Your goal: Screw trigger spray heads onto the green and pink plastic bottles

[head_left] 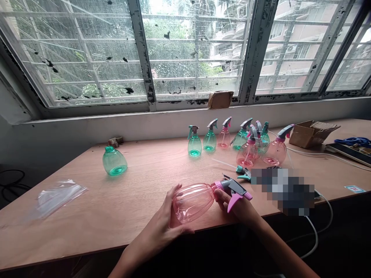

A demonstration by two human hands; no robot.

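Holding a translucent pink, ribbed plastic bottle [193, 202] on its side over the near edge of a pale brown wooden tabletop [145, 216] — pointing its base towards eight o'clock and its neck towards two. Curving the bare left hand [162, 222] around the base, with fingers along the far side and thumb at the near side. Closing the thumb and fingers of the bare right hand [242, 209] about the neck by the pink collar [218, 186], just below a grey sprayer head [239, 188] with a bright pink trigger [234, 201]. Being unable to tell of any contact between bottle and tabletop.

Facing, at two o'clock from the held bottle, a loose teal-and-grey sprayer head [244, 174] with a thin white tube, lying near the right hand. Seeing a rounded green plastic bottle [115, 162], upright and without a sprayer, at ten o'clock; having a clear plastic bag [60, 197] lying flat at nine. Looking at upright green spray bottles [194, 146] from twelve to one o'clock, and at pink spray bottles [274, 152] between one and two — some overlapping. Viewing an open brown cardboard box [304, 135] beyond these at two, and a pixelated patch [282, 189] at three.
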